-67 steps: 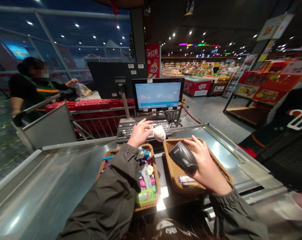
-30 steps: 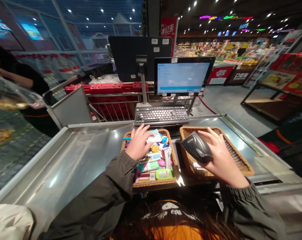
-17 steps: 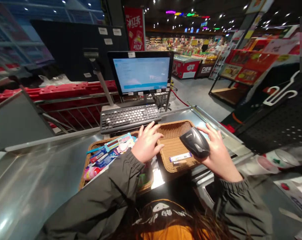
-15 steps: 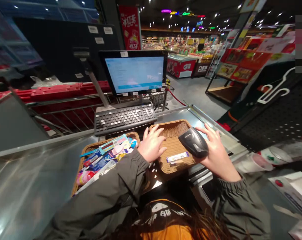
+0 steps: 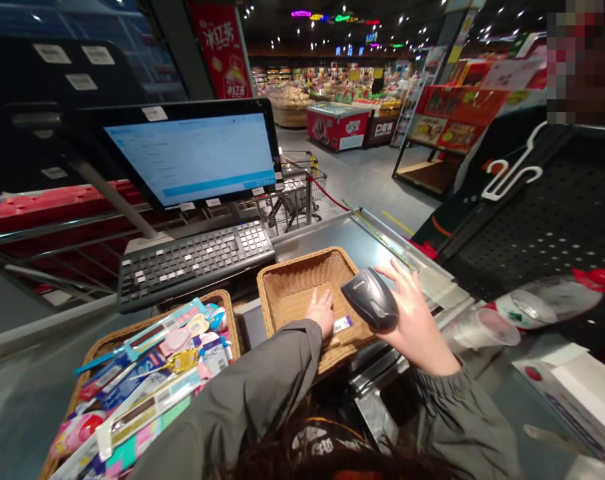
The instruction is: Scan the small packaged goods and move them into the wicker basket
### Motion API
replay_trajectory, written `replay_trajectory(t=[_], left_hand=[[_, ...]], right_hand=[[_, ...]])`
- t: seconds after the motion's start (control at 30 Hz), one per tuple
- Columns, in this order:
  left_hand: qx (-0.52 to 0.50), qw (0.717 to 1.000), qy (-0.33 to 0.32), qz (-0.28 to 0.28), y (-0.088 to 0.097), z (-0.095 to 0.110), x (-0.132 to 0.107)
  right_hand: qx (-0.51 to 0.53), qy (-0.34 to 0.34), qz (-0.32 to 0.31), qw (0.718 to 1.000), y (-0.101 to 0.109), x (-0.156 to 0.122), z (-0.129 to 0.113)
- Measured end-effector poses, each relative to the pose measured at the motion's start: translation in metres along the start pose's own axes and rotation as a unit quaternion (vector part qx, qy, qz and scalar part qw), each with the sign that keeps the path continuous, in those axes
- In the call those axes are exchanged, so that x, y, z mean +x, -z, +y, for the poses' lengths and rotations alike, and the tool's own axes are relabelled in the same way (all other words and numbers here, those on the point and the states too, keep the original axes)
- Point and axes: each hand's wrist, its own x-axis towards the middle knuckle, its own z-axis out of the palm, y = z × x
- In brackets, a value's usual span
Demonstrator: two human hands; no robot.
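Note:
My left hand (image 5: 322,312) is down inside a wicker basket (image 5: 295,267), its visible fingers stretched out and nothing seen in them. Beside it on the basket's bottom lies a small white and purple packet (image 5: 343,324), partly hidden by the hand. Over the basket's right side, my right hand (image 5: 413,320) grips a black barcode scanner (image 5: 371,300). To the left, a second wicker basket (image 5: 233,320) is full of packaged small goods, among them a long light-blue pack (image 5: 165,327) and a pink item with a red part (image 5: 77,432).
Behind the baskets stand a keyboard (image 5: 197,260) and a lit monitor (image 5: 197,157) on the metal counter (image 5: 327,233). At right are a plastic cup (image 5: 487,330), a clear bottle with a red cap (image 5: 557,300) and a white carton (image 5: 572,393). A shopping cart (image 5: 302,187) stands beyond.
My left hand has gone from the near basket rim down into the basket, now covering part of the packet. The right hand still holds the scanner. The view has turned rightward.

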Motion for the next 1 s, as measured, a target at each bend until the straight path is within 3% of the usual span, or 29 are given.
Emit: replay_trajectory(t=[0.17, 0.3, 0.43, 0.57, 0.67, 0.8, 0.93, 1.0], left_hand=[[0.016, 1.0, 0.006, -0.026, -0.034, 0.003, 0.013], [0.014, 0.999, -0.016, -0.028, -0.048, 0.009, 0.013], [-0.003, 0.999, -0.028, -0.028, -0.048, 0.011, 0.012], [-0.028, 0.999, -0.006, -0.027, -0.035, 0.007, 0.019], [-0.041, 0.999, 0.021, -0.012, -0.006, 0.0, 0.027], [-0.038, 0.996, 0.049, 0.059, 0.066, -0.015, 0.019], [0.01, 0.972, 0.031, 0.234, 0.149, -0.029, -0.018], [0.036, 0.959, 0.022, 0.281, 0.181, -0.034, -0.039]], right_hand=[[0.017, -0.016, -0.008, 1.0, -0.003, 0.002, 0.019], [0.031, -0.022, -0.003, 0.999, -0.004, 0.004, 0.031], [0.035, -0.033, -0.001, 0.999, -0.001, 0.007, 0.037], [0.03, -0.036, 0.008, 0.999, 0.002, 0.008, 0.039], [0.027, -0.039, 0.018, 0.999, 0.004, 0.006, 0.039], [0.015, -0.035, 0.049, 0.998, 0.007, 0.003, 0.036], [0.004, -0.017, 0.068, 0.998, 0.007, 0.004, 0.026], [-0.005, 0.007, 0.066, 0.998, 0.006, 0.007, 0.017]])
